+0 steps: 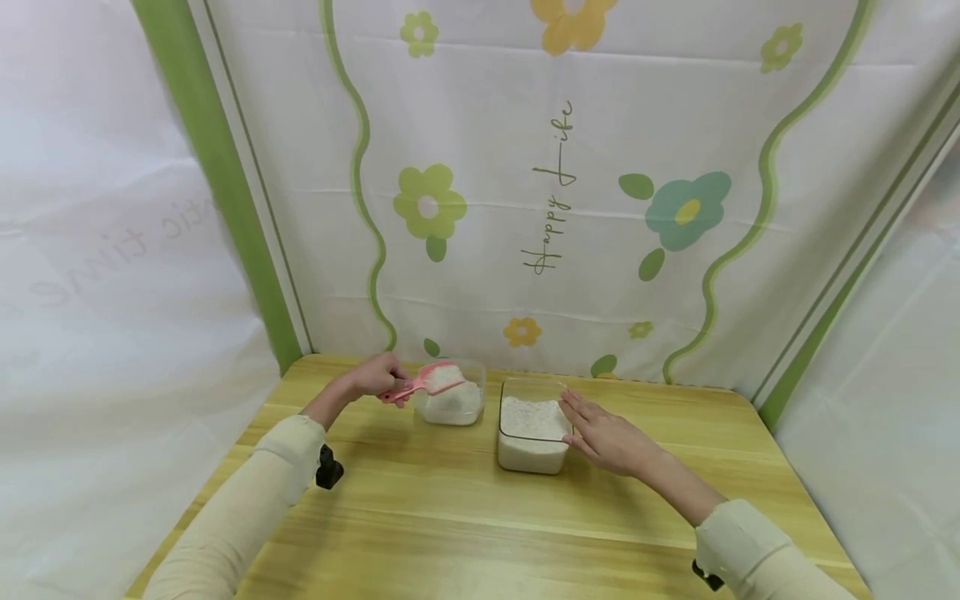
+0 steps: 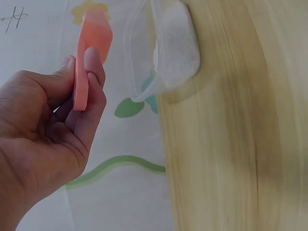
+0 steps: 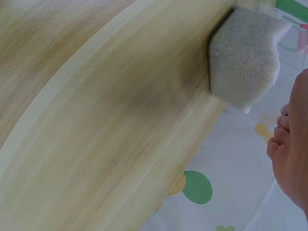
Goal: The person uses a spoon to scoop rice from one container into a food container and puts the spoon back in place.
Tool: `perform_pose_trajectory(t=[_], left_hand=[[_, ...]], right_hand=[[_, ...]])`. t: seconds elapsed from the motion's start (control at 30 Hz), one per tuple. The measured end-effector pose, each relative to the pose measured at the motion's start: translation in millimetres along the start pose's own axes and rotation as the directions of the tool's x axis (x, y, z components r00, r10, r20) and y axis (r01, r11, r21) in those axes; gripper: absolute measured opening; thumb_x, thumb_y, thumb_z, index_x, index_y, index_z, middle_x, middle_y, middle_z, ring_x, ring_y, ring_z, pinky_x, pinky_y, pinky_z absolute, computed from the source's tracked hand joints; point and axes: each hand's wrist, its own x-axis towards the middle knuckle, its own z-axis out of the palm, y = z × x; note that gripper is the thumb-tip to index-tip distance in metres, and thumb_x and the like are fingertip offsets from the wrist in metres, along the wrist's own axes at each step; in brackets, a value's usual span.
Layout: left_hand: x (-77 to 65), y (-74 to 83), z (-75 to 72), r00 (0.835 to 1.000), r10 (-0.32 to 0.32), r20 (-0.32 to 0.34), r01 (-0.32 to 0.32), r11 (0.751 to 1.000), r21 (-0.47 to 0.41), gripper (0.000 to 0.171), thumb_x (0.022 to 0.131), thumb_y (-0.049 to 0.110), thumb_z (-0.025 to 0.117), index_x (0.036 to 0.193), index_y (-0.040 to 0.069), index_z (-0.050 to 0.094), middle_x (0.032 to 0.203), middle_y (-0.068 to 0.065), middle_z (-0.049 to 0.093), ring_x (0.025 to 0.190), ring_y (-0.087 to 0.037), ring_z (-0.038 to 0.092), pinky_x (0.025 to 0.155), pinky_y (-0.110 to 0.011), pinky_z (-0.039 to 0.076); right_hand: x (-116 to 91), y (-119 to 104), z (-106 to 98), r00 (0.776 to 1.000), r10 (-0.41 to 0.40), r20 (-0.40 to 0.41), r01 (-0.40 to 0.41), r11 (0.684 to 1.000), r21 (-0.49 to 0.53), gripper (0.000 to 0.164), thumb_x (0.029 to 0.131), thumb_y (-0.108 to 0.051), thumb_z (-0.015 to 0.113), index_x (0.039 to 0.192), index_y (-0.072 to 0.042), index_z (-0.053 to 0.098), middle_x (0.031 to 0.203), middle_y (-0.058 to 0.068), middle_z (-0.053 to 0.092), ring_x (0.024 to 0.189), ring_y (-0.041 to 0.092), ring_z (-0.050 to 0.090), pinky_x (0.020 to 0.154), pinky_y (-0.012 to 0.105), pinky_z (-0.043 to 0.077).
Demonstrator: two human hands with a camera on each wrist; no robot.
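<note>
My left hand [image 1: 381, 377] grips the handle of a pink scoop [image 1: 422, 386] loaded with white grains that look like rice. The scoop is held over a clear plastic container [image 1: 482, 398], which has more white grains inside. In the left wrist view, thumb and fingers pinch the scoop's handle [image 2: 81, 91]. To the right stands a larger clear, dark-rimmed container [image 1: 531, 438], over half full of white grains [image 3: 245, 57]. My right hand [image 1: 609, 435] rests against its right side, fingers nearly straight at the rim and thumb near the front corner.
Both containers stand toward the back of a wooden table [image 1: 465, 533]. A white curtain [image 1: 480, 275] with printed flowers hangs close behind the table's back edge, and white sheets enclose both sides.
</note>
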Motion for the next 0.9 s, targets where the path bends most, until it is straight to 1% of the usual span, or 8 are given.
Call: perform_pose_trajectory(t=[0.1,0.23,0.3,0.4,0.5,0.63,0.77,0.9], left_hand=[[-2.1,-2.0,0.2,1.000,-0.012,-0.015,0.012,1.000,0.021,0.032,0.100,0.004,0.054,0.075,-0.003,0.073,0.064,-0.012,0.068,0.053,-0.009,0.061,0.049,-0.022,0.040],[-3.9,-4.2,1.1,0.999,-0.032,-0.032,0.034,0.998,0.048,0.032,0.100,0.005,0.055,0.074,-0.001,0.074,0.066,-0.016,0.069,0.050,-0.011,0.055,0.048,-0.022,0.038],[-4.4,-4.6,1.5,0.998,-0.045,-0.041,0.047,0.997,0.062,0.033,0.100,0.005,0.055,0.074,0.000,0.074,0.066,-0.017,0.069,0.049,-0.012,0.053,0.048,-0.022,0.037],[-4.4,-5.0,1.5,0.998,-0.042,-0.054,0.047,0.995,0.088,0.032,0.099,0.005,0.056,0.075,0.000,0.075,0.065,-0.015,0.070,0.049,-0.012,0.054,0.048,-0.022,0.037],[-3.6,-4.8,1.3,0.997,-0.044,-0.070,0.052,0.992,0.117,0.029,0.099,0.004,0.056,0.079,-0.001,0.076,0.065,-0.011,0.070,0.050,-0.011,0.057,0.049,-0.023,0.040],[-2.1,-4.6,1.3,0.994,-0.061,-0.088,0.074,0.985,0.158,0.026,0.098,0.005,0.058,0.083,0.000,0.077,0.064,-0.008,0.071,0.054,-0.012,0.064,0.054,-0.027,0.049],[-1.4,-4.3,1.7,0.992,-0.071,-0.102,0.091,0.973,0.211,0.027,0.098,0.007,0.059,0.077,0.001,0.076,0.062,-0.011,0.070,0.058,-0.013,0.068,0.059,-0.030,0.054],[-2.7,-3.1,1.6,0.991,-0.064,-0.115,0.092,0.962,0.258,0.030,0.097,0.007,0.060,0.070,0.004,0.074,0.063,-0.015,0.070,0.058,-0.014,0.069,0.056,-0.026,0.052]], right_hand=[[-0.5,0.3,0.7,1.000,0.004,0.002,-0.004,1.000,0.003,0.066,0.107,-0.043,0.040,0.155,0.001,0.028,0.163,0.019,0.023,0.150,0.037,0.028,0.113,0.050,0.037],[-1.3,0.1,1.0,1.000,0.010,0.003,-0.010,1.000,0.014,0.066,0.106,-0.043,0.041,0.155,0.000,0.028,0.164,0.019,0.023,0.150,0.036,0.028,0.113,0.050,0.037],[-1.5,0.2,1.0,1.000,0.010,0.001,-0.010,1.000,0.020,0.066,0.106,-0.043,0.041,0.155,0.000,0.028,0.164,0.019,0.023,0.150,0.036,0.028,0.113,0.050,0.037],[-1.6,0.3,1.0,1.000,0.009,0.001,-0.009,1.000,0.022,0.066,0.106,-0.042,0.041,0.155,0.000,0.028,0.164,0.019,0.023,0.150,0.036,0.028,0.113,0.051,0.037],[-1.5,0.3,0.7,1.000,0.011,0.006,-0.011,1.000,0.020,0.066,0.106,-0.043,0.041,0.155,0.000,0.028,0.164,0.019,0.023,0.150,0.036,0.027,0.113,0.051,0.037],[-1.2,-1.0,-1.7,1.000,0.011,0.008,-0.011,1.000,0.021,0.066,0.106,-0.042,0.041,0.155,0.000,0.028,0.164,0.019,0.022,0.150,0.036,0.028,0.113,0.051,0.037],[-0.6,-1.8,-3.6,1.000,0.009,0.011,-0.009,1.000,0.019,0.066,0.106,-0.041,0.043,0.155,0.000,0.028,0.164,0.019,0.023,0.150,0.036,0.028,0.112,0.050,0.038],[-0.8,-1.2,-3.1,1.000,0.009,0.014,-0.009,1.000,0.020,0.066,0.106,-0.041,0.043,0.155,0.001,0.028,0.164,0.019,0.023,0.150,0.036,0.027,0.112,0.050,0.038]])
